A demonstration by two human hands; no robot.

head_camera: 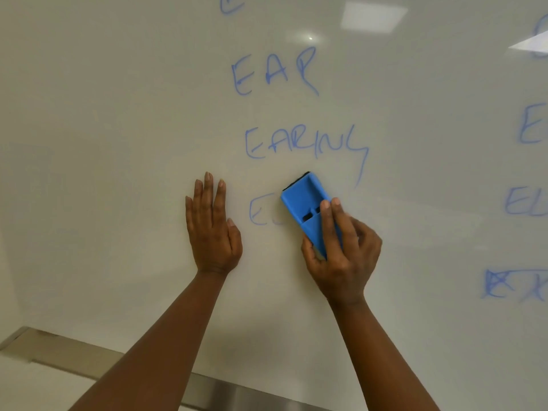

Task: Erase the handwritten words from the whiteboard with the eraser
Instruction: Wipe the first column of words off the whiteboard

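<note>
The whiteboard point(118, 143) fills the view, with blue handwritten words on it. "EAR" point(274, 71) stands above "EARING" point(305, 143). Below them only the letters "EL" point(262, 212) of a third word show. My right hand point(341, 250) grips a blue eraser point(307, 207) by its lower end and holds it against the board just right of those letters, tilted up to the left. My left hand point(212, 229) rests flat on the board to the left of the word, fingers straight.
More blue words run down the right edge of the board point(530, 200), cut off by the frame, and part of a letter point(231, 5) shows at the top. A metal tray rail point(237, 393) runs along the board's bottom edge.
</note>
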